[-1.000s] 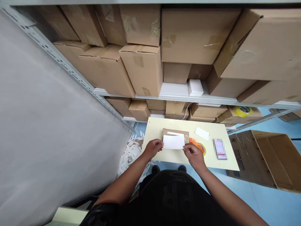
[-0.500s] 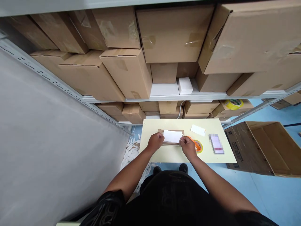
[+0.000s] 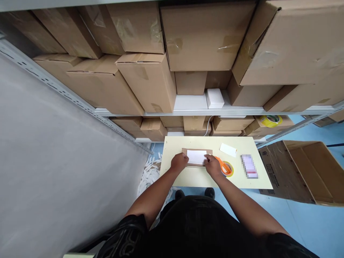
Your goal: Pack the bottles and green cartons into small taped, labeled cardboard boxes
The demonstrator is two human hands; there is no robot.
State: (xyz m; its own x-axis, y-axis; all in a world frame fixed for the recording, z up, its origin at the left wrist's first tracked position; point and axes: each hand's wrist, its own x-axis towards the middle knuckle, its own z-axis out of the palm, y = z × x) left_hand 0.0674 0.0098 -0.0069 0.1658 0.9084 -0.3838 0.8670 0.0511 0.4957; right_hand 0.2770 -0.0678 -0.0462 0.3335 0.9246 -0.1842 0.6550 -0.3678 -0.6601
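Note:
A white rectangular paper label (image 3: 196, 157) lies flat over a brown cardboard piece (image 3: 197, 165) on the cream tabletop. My left hand (image 3: 179, 162) is closed, its thumb and finger pinching the label's left edge. At the right edge, my right hand (image 3: 212, 166) is also closed, with fingertips on the label and cardboard. Just right of that hand sits an orange tape dispenser (image 3: 223, 167) with a yellow-rimmed tape roll (image 3: 230, 170). Whether the cardboard is a flat sheet or a shallow box, I cannot tell.
On the table (image 3: 172, 175) lie a white slip (image 3: 228, 149) and a pixelated phone-like object (image 3: 249, 166). Shelves (image 3: 150, 112) of cardboard boxes rise behind. A large open carton (image 3: 287, 175) stands right. White scraps (image 3: 150, 175) litter the floor left, beside the wall.
The white label has come down flat onto the cardboard, with both hands still at its ends. My right hand has shifted slightly left along its edge. The view has moved a little.

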